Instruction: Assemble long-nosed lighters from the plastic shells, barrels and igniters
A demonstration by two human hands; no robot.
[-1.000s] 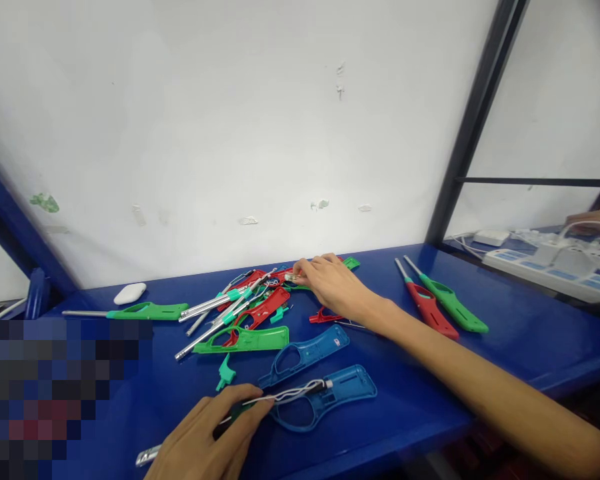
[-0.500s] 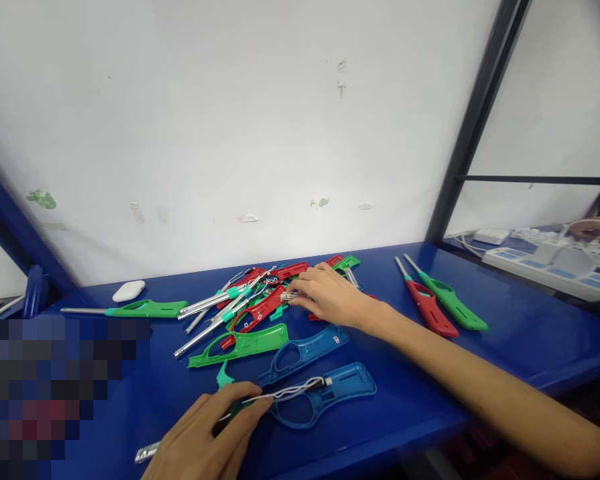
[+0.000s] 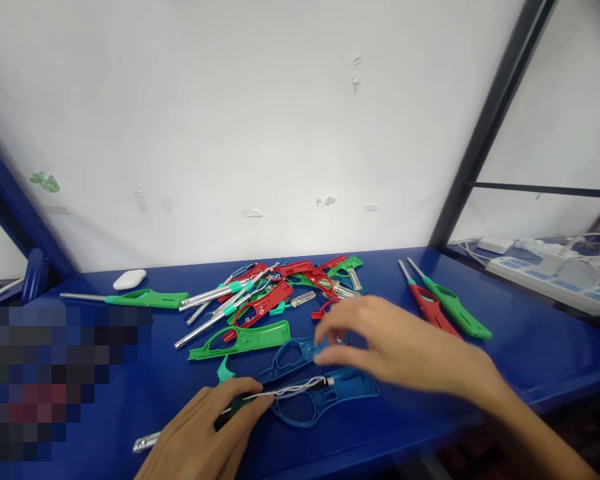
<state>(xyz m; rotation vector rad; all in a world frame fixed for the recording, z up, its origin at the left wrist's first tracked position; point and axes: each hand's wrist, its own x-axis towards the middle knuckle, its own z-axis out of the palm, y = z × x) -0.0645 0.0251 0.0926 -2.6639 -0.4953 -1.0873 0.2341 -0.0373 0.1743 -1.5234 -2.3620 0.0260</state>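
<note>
My left hand is closed around the front of a part-built gas lighter at the near edge. The metal tube sticks out to the left of the hand. White wires run right from the fingers over an open blue handle half. My right hand hovers just above that half, its thumb and curled fingers apart with nothing visible between them. Partly behind it lies a second blue handle half. Nearby are a green handle half and a teal trigger.
Behind lies a pile of red handle halves, metal tubes and clear fuel tanks. Whole lighters lie at left and right. A white case sits by the wall; a power strip is at right.
My right hand has come away from the pile, toward me and to the right, over the blue handle half. A clear fuel tank shows where its fingers were. My left hand stays put.
</note>
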